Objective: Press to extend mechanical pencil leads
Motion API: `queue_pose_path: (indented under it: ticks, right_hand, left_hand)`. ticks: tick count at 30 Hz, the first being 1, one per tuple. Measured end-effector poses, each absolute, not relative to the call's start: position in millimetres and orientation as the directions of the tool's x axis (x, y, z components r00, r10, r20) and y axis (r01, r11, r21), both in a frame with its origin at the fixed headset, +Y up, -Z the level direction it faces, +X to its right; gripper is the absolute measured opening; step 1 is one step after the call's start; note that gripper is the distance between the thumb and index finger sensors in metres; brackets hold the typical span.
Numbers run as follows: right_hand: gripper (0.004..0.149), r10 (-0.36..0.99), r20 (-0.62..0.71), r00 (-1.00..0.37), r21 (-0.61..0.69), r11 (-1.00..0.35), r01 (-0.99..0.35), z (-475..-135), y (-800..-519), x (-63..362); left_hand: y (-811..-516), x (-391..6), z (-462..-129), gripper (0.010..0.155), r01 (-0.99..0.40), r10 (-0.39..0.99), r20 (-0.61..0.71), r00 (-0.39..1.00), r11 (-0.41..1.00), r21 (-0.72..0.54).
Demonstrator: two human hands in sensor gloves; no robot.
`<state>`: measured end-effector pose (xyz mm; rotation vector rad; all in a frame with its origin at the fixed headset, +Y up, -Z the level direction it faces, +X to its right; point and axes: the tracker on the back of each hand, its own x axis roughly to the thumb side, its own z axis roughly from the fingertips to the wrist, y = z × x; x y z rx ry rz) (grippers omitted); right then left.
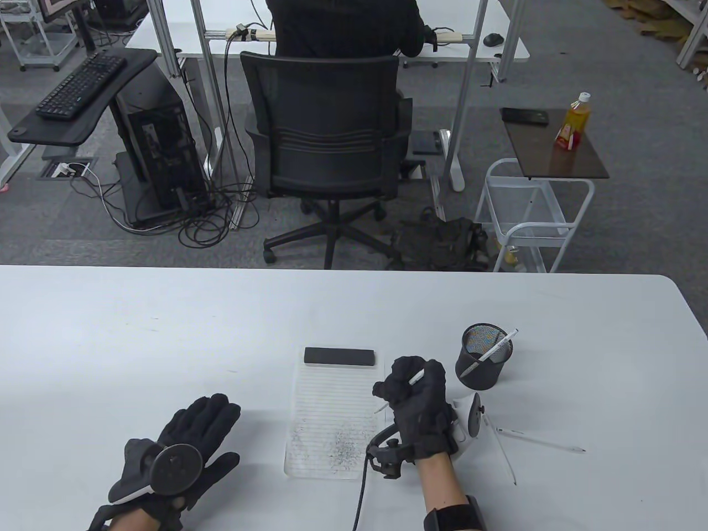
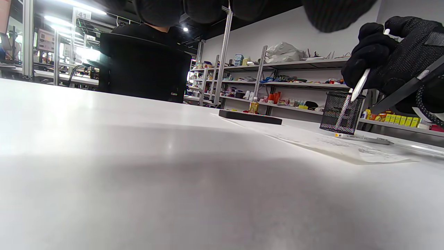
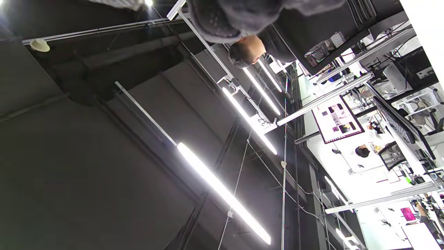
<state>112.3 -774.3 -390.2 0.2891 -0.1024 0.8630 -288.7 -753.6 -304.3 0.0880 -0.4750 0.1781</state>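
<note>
The left hand [image 1: 182,442] lies flat on the table [image 1: 110,343], fingers spread, holding nothing. The right hand [image 1: 415,409] is curled around a white pencil [image 1: 414,378] above the paper [image 1: 332,420]. Its fingers hide the pencil's middle.

An office-style lab workspace is showing here: a white desk [image 1: 166,332] is standing on grey carpet, facing a black office chair [image 1: 326,138], a keyboard [image 1: 83,86] and a computer tower [image 1: 160,160] trailing cables. Metal shelving [image 2: 277,83] is holding assorted supplies, and strip lights [image 3: 222,191] are glowing overhead beside aluminium framing.
</note>
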Motion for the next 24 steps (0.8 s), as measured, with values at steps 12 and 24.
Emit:
queue_pose_path:
  ticks: [12, 24]
  right_hand:
    - [0.058, 0.708, 0.212, 0.673, 0.217, 0.638, -0.739, -388.6, -773.2, 112.1]
    - [0.053, 0.719, 0.215, 0.661, 0.222, 0.623, -0.750, -389.0, -775.3, 110.2]
  left_hand:
    - [-753.0, -288.3, -304.3, 0.080, -0.188, 0.146, 0.464, 0.874, 0.981, 0.046]
    - [-753.4, -287.6, -304.5, 0.080, -0.186, 0.144, 0.467, 0.872, 0.982, 0.044]
